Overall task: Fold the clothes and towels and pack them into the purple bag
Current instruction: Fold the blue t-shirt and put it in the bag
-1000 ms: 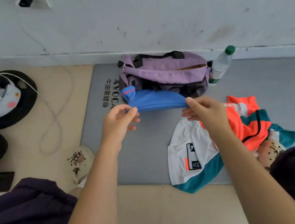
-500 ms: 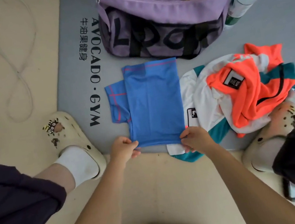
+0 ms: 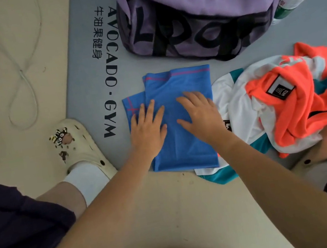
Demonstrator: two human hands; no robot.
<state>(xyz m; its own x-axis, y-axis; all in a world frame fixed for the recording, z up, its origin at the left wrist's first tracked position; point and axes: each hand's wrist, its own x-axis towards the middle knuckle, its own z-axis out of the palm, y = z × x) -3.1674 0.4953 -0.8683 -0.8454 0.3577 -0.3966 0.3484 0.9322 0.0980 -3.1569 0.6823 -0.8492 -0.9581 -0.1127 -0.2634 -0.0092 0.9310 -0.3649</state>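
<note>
Left hand (image 3: pixel 148 129) and right hand (image 3: pixel 200 113) now pressed flat, fingers straight, gripping nothing, no longer pinching near corners of folded blue fabric shirt (image 3: pixel 185 142). Laid on grey mat (image 3: pixel 86 56), near the purple canvas bag (image 3: pixel 193 10); probably smoothing before another fold.

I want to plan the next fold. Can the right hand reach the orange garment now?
Probably yes: the right hand lies flat on the blue shirt, holding nothing, and the orange garment lies uncovered just beside it.

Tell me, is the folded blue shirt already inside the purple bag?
No, the blue shirt lies on the grey mat before the purple bag.
</note>
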